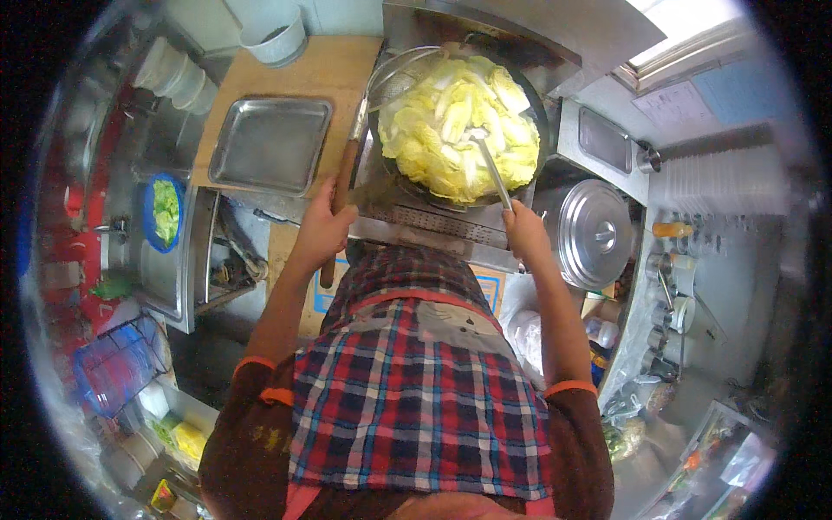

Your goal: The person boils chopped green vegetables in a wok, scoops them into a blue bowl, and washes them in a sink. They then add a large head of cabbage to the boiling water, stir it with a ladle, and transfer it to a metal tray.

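A heap of pale yellow napa cabbage leaves (448, 123) fills a large dark wok (545, 110) on the stove before me. My left hand (327, 226) grips the wooden handle (344, 169) of a wire-mesh strainer (393, 88), whose round head rests along the wok's left side, partly against the cabbage. In my right hand (528, 234) is the metal handle of a ladle or spatula (492, 170). Its head dips among the leaves near the middle of the heap, so its shape is mostly hidden.
A shallow steel tray (272, 146) lies on the wooden board (351, 65) at left, with a white tub (274, 42) behind it. Right of the stove stands a large lidded pot (593, 234). A blue basket (153, 227) of greens sits by the sink (162, 279) at far left.
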Tool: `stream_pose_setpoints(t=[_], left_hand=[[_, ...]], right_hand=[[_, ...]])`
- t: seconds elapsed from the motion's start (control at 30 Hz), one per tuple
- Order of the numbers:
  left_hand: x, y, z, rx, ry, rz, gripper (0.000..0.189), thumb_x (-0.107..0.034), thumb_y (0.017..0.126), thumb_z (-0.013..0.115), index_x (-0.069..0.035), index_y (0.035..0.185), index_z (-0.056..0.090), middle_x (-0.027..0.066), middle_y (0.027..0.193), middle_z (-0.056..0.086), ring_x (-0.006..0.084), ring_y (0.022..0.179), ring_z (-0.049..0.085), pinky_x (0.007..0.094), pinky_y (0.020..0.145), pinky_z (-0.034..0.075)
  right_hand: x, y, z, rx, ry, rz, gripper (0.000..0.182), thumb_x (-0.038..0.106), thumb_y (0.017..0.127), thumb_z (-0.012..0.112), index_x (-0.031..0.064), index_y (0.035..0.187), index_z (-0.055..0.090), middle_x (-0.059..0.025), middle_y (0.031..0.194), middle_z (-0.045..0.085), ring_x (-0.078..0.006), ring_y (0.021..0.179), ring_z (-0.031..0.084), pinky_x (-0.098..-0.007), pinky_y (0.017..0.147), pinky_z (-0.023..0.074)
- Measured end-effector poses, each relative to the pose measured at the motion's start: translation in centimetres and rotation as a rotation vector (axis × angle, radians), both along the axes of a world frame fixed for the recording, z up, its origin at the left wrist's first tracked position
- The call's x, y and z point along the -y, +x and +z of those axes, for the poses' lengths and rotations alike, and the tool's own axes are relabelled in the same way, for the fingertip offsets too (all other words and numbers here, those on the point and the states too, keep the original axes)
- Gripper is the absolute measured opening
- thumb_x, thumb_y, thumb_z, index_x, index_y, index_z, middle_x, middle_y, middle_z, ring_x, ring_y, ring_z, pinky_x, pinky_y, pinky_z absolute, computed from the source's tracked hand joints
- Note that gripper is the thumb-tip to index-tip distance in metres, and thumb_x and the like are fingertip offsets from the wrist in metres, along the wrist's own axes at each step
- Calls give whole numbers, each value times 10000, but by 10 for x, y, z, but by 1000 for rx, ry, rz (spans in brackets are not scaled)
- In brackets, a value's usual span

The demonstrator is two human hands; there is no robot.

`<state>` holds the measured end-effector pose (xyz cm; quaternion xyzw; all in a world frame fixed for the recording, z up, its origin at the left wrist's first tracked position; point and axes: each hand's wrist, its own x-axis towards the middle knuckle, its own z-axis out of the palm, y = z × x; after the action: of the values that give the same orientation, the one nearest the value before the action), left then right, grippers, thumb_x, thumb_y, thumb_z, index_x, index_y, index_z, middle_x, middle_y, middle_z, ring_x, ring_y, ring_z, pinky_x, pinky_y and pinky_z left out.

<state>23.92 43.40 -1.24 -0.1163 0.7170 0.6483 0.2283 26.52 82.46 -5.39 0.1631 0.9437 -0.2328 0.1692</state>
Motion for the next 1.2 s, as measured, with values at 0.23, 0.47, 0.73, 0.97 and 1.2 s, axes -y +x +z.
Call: stream_pose_setpoints(t=[0.23,0.47,0.73,0.97,1.2], left_hand=[[0,-1,9,-70,-88,-29,711,-121,931,641,19,1544,310,111,1050,636,157,718,616,311,614,525],[-11,-32,-21,-276,-341,-93,620,-148,939,633,10,1479,373,160,1097,610,251,970,594,358,840,466],[-37,-43,-44,256,92,-92,477,-97,935,562,-53,1373,379,65,831,500,137,570,509,349,457,445],[-46,-56,-47,305,274,-92,370,-65,949,536,-118,1288,398,18,780,449,119,549,448,306,458,423],[-64,-68,-50,362,423,-90,419,-55,937,546,-132,1322,399,6,763,436,105,549,438,288,454,406]], right_hand=[[5,49,88,-100,-216,-177,366,242,1019,524,60,1327,598,-229,901,688,-367,887,709,-483,786,524],[11,12,35,44,-259,-30,298,251,1013,514,16,1151,635,-206,779,640,-307,652,691,-435,594,544],[-24,5,57,-272,-423,-285,320,255,1035,541,51,1265,631,-36,629,574,-142,479,551,-345,413,435],[-18,-60,-6,145,-736,-665,406,400,1092,388,60,1190,589,26,637,440,-96,416,351,-261,414,355],[-12,-72,-9,436,-1384,-606,516,515,1078,419,59,1275,559,78,638,358,-39,426,297,-251,410,315]])
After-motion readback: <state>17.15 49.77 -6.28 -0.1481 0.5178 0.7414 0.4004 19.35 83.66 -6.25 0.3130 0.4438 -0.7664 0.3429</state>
